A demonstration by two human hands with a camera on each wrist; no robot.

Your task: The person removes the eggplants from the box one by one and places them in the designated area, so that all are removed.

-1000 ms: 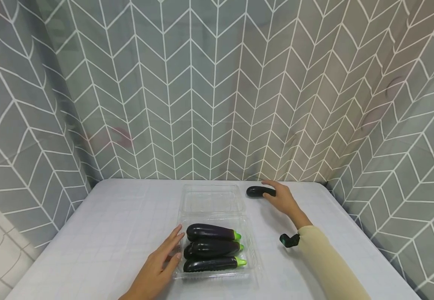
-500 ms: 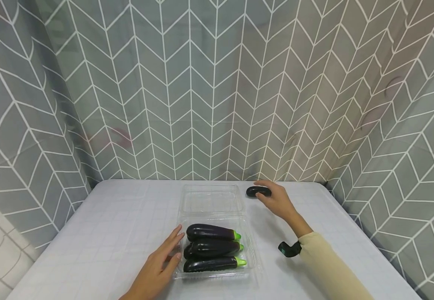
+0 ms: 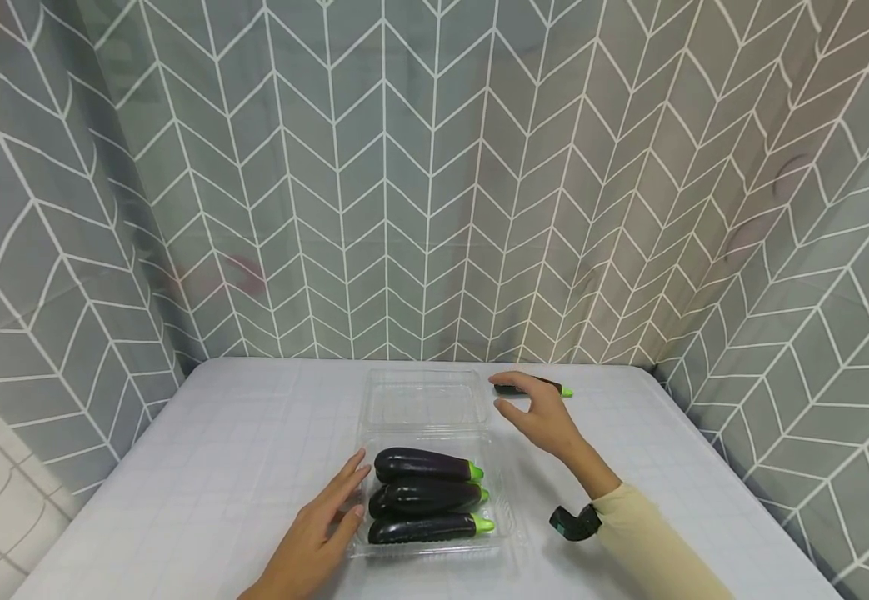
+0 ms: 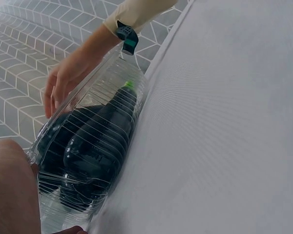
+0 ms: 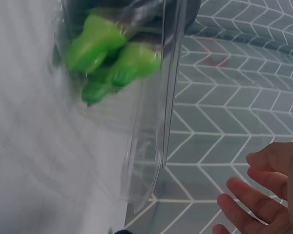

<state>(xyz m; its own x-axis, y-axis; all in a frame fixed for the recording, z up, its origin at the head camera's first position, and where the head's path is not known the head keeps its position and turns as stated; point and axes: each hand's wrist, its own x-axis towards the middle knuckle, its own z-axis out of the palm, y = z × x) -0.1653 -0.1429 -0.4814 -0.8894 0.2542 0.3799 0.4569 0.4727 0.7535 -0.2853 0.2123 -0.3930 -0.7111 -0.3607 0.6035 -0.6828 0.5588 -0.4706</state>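
Note:
A clear plastic clamshell box [image 3: 505, 533] lies with its lid folded back, and 3 eggplants [image 3: 427, 496] lie side by side in its base. My left hand [image 3: 314, 533] rests against the box's left edge, its fingers extended. Another eggplant [image 3: 554, 384] lies on the table behind the right hand, partly hidden by it. My right hand [image 3: 542, 417] hovers just in front of that eggplant, thumb and fingers apart with nothing between them. In the right wrist view, the spread fingers of the right hand [image 5: 263, 195] appear beside the box, where green stems [image 5: 107, 58] show.
The clear lid [image 3: 425, 400] lies flat behind the base. A white cloth covers the table [image 3: 239, 442]. Grey patterned curtains [image 3: 419, 183] stand along the back and sides. A black strap with a small device [image 3: 576, 522] sits on the right wrist.
My right hand has come off the far eggplant and shifted left and slightly nearer. That eggplant's green stem now shows. The left hand has stayed at the box.

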